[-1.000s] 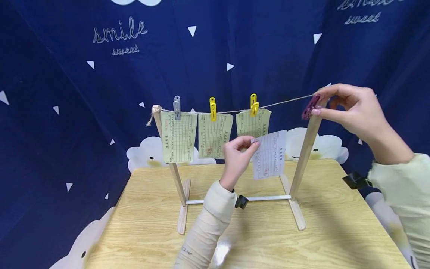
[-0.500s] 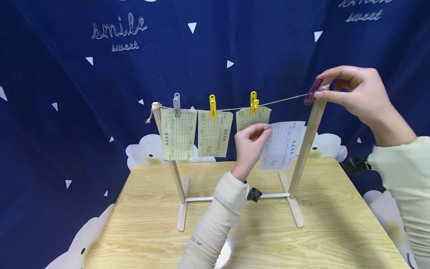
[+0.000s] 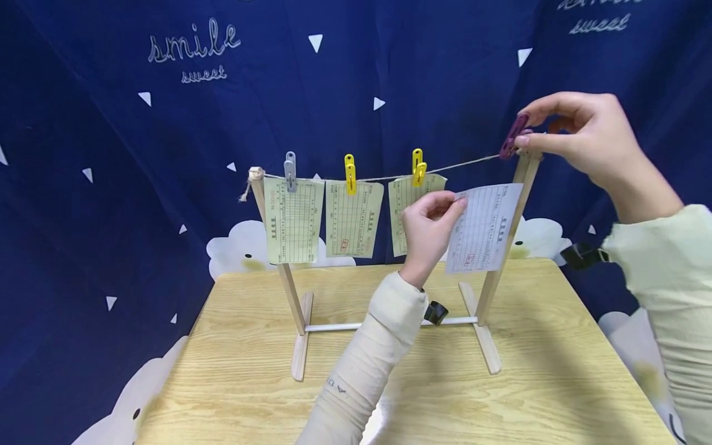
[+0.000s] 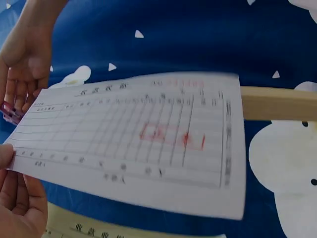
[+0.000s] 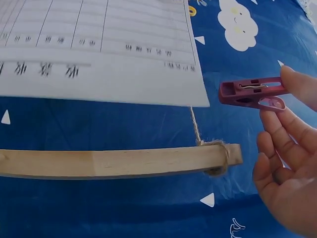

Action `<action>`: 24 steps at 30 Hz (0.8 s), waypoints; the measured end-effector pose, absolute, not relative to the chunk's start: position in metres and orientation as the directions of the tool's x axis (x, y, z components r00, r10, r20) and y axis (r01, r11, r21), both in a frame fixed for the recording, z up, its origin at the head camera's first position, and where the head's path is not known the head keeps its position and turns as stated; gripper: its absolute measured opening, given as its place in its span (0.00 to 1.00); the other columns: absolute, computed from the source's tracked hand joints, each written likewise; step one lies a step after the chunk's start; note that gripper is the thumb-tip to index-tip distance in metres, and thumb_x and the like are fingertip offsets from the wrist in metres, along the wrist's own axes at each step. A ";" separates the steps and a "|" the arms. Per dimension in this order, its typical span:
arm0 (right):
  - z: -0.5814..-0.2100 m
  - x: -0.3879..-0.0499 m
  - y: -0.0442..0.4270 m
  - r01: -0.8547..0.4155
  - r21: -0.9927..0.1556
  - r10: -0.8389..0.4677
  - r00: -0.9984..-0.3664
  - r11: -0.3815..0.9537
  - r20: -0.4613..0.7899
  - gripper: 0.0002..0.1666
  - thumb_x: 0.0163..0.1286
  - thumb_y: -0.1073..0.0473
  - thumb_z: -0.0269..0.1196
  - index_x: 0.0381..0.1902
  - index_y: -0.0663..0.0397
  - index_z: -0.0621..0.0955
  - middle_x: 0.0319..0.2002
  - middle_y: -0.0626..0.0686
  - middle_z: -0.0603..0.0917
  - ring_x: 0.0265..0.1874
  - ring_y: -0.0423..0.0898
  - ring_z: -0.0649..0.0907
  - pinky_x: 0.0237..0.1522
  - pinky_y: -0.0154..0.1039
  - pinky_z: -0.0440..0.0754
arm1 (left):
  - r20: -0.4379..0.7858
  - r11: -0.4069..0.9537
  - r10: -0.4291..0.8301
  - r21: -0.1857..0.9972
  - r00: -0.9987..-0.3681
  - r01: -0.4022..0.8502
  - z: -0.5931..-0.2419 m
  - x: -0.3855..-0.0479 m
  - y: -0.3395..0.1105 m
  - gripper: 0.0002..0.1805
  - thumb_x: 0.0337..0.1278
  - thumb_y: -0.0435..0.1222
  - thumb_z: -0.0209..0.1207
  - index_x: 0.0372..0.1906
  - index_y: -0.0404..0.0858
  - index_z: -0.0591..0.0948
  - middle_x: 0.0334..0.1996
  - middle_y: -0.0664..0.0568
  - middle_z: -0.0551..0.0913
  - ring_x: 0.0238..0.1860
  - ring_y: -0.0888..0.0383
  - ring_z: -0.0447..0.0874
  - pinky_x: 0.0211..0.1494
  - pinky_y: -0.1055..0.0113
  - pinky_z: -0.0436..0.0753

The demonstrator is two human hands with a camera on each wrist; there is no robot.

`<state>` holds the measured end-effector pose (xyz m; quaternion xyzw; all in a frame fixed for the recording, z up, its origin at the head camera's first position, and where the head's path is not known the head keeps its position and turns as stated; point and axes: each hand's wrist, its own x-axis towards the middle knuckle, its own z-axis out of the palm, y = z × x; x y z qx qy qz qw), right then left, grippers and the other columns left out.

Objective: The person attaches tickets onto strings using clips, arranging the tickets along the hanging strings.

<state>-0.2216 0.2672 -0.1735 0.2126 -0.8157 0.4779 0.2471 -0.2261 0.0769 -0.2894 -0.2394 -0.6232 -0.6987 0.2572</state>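
Observation:
My left hand (image 3: 431, 232) pinches a white printed form (image 3: 485, 227) by its upper left corner, in front of the right post. In the left wrist view the form (image 4: 133, 139) spreads out from the fingertips. Up at the right end of the twine (image 3: 464, 165), my right hand (image 3: 581, 136) pinches a purple clothespin (image 3: 514, 136) between thumb and fingers. The right wrist view shows this clothespin (image 5: 252, 91) apart from the form. Three yellowish forms hang from the twine under a grey clothespin (image 3: 290, 172), a yellow clothespin (image 3: 350, 174) and another yellow clothespin (image 3: 418, 167).
Two wooden posts, the left post (image 3: 290, 293) and the right post (image 3: 489, 293), hold the twine and stand on feet joined by a white rod (image 3: 334, 326). The rack stands on a wooden table (image 3: 233, 371). Behind it hangs a dark blue curtain (image 3: 445, 74) with white shapes.
My left hand has moved right and up with the white form, bringing it nearer the right post. The right hand has risen with the purple clothespin.

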 end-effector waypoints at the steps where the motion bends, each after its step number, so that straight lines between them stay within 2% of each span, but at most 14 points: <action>1: -0.173 -0.222 0.267 -0.579 -0.678 -0.113 -0.791 0.453 0.601 0.15 0.53 0.70 0.66 0.40 0.55 0.83 0.34 0.48 0.78 0.27 0.42 0.71 0.26 0.24 0.69 | 0.655 -0.094 -0.065 0.747 -0.752 0.659 -0.289 -0.227 0.079 0.06 0.47 0.25 0.63 0.30 0.24 0.81 0.28 0.39 0.83 0.24 0.67 0.77 0.30 0.74 0.78; 5: -0.172 -0.226 0.268 -0.569 -0.686 -0.124 -0.802 0.453 0.584 0.14 0.55 0.69 0.65 0.41 0.55 0.83 0.34 0.48 0.78 0.28 0.42 0.72 0.31 0.24 0.69 | 0.656 -0.111 -0.086 0.742 -0.750 0.661 -0.288 -0.230 0.084 0.05 0.48 0.25 0.62 0.31 0.24 0.81 0.28 0.39 0.83 0.24 0.67 0.77 0.30 0.73 0.79; 12: -0.168 -0.233 0.271 -0.567 -0.700 -0.136 -0.809 0.434 0.571 0.13 0.55 0.70 0.64 0.40 0.55 0.83 0.32 0.47 0.78 0.29 0.43 0.71 0.30 0.24 0.69 | 0.637 -0.121 -0.095 0.756 -0.765 0.644 -0.286 -0.234 0.091 0.05 0.50 0.25 0.60 0.31 0.24 0.80 0.29 0.39 0.83 0.24 0.69 0.75 0.29 0.76 0.76; 16: -0.168 -0.236 0.273 -0.560 -0.711 -0.158 -0.820 0.425 0.551 0.13 0.56 0.69 0.64 0.40 0.56 0.82 0.33 0.47 0.78 0.30 0.43 0.72 0.33 0.25 0.68 | 0.625 -0.120 -0.119 0.762 -0.772 0.636 -0.281 -0.228 0.092 0.05 0.49 0.23 0.60 0.31 0.22 0.80 0.28 0.36 0.82 0.23 0.68 0.74 0.29 0.77 0.75; 24: -0.169 -0.244 0.267 -0.567 -0.735 -0.233 -0.824 0.371 0.517 0.10 0.55 0.70 0.65 0.37 0.64 0.81 0.32 0.48 0.80 0.29 0.44 0.74 0.36 0.28 0.68 | 0.601 -0.134 -0.151 0.774 -0.785 0.618 -0.265 -0.212 0.085 0.05 0.49 0.21 0.58 0.30 0.19 0.79 0.28 0.33 0.81 0.23 0.70 0.72 0.29 0.79 0.74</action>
